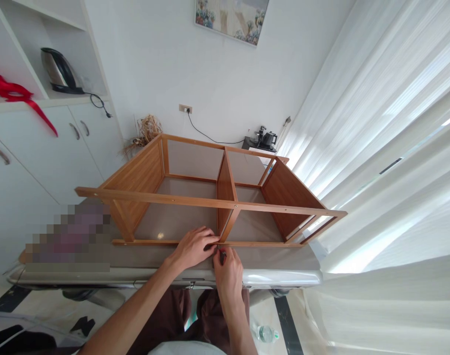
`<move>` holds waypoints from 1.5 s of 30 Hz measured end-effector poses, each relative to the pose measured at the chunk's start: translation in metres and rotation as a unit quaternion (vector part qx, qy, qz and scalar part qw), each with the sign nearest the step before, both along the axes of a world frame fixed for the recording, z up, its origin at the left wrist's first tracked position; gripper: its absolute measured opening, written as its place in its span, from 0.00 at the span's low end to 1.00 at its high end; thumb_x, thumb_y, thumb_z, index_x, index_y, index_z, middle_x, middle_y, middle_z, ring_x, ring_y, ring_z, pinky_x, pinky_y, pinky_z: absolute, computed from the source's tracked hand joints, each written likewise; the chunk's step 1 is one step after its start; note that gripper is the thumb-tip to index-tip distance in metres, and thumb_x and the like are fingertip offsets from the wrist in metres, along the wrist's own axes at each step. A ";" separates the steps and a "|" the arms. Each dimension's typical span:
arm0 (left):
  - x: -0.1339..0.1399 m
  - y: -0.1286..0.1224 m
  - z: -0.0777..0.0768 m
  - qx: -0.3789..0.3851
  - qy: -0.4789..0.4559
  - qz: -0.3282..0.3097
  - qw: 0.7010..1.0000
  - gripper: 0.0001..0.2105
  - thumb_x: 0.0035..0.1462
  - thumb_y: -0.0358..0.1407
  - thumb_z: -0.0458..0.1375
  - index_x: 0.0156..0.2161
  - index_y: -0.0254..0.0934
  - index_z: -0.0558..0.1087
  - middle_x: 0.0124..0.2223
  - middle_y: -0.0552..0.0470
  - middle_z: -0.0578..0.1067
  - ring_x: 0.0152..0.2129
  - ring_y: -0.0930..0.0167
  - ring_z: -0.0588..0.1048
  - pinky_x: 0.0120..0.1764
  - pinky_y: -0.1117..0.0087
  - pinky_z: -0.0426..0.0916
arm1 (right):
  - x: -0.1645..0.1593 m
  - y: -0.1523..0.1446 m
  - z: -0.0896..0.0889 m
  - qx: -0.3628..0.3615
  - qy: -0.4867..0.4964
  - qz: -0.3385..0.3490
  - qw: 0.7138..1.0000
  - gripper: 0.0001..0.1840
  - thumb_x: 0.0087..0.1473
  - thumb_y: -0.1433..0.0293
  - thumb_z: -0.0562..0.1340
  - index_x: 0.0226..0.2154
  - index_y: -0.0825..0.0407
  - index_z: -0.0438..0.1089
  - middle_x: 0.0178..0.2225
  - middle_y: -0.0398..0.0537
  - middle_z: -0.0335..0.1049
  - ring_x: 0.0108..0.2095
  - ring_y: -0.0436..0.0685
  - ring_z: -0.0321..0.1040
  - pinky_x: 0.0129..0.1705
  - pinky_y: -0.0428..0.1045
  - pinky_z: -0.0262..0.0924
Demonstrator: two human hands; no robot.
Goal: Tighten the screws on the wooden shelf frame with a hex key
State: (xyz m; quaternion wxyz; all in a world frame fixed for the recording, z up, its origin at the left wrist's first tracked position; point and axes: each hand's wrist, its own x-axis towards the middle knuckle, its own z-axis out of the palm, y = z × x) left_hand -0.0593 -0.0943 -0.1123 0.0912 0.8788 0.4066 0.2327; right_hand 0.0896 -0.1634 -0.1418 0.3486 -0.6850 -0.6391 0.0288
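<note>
A wooden shelf frame [195, 200] lies on its side on the table, with a middle panel [225, 187] and two end panels. My left hand [195, 246] is closed on the near lower rail [262, 244], where the middle crosspiece [229, 224] meets it. Just to the right, my right hand [229, 271] pinches a small thin tool [222, 255], mostly hidden by the fingers. Its slender tip points up at the rail joint; its exact kind does not show. Small screw holes dot the upper near rail.
The grey table [154, 259] has a shiny metal near edge. A blurred-out patch [73, 236] covers its left end. White cabinets [36, 143] with a kettle [58, 71] stand left, curtains [380, 148] right. A plastic bottle [265, 334] lies on the floor.
</note>
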 end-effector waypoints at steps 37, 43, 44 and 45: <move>0.005 -0.004 -0.008 0.044 -0.038 0.009 0.998 0.09 0.63 0.34 0.57 0.46 0.43 0.78 0.45 0.55 0.81 0.39 0.68 0.75 0.44 0.65 0.71 | 0.049 -0.053 0.012 -0.135 0.193 0.084 0.968 0.12 0.68 0.60 0.52 0.44 0.46 0.68 0.35 0.43 0.76 0.35 0.54 0.74 0.38 0.45 0.62; 0.008 -0.002 -0.004 0.026 -0.051 0.014 0.998 0.08 0.58 0.31 0.60 0.43 0.42 0.78 0.40 0.54 0.81 0.38 0.67 0.75 0.42 0.66 0.71 | 0.043 -0.051 0.014 -0.140 0.194 0.104 0.965 0.11 0.67 0.60 0.53 0.41 0.45 0.69 0.35 0.42 0.76 0.36 0.53 0.74 0.38 0.45 0.62; 0.008 -0.001 -0.003 0.021 -0.050 0.009 0.998 0.08 0.59 0.31 0.60 0.43 0.42 0.77 0.40 0.54 0.80 0.38 0.67 0.75 0.42 0.66 0.70 | 0.043 -0.052 0.014 -0.141 0.191 0.108 0.965 0.11 0.67 0.61 0.53 0.41 0.45 0.69 0.36 0.42 0.76 0.36 0.53 0.74 0.38 0.45 0.62; 0.008 0.000 -0.004 0.016 -0.050 0.002 0.999 0.08 0.59 0.31 0.60 0.43 0.42 0.77 0.39 0.54 0.80 0.38 0.67 0.75 0.43 0.66 0.70 | 0.042 -0.052 0.013 -0.141 0.188 0.113 0.965 0.11 0.67 0.61 0.53 0.41 0.45 0.70 0.36 0.43 0.76 0.36 0.53 0.74 0.38 0.45 0.62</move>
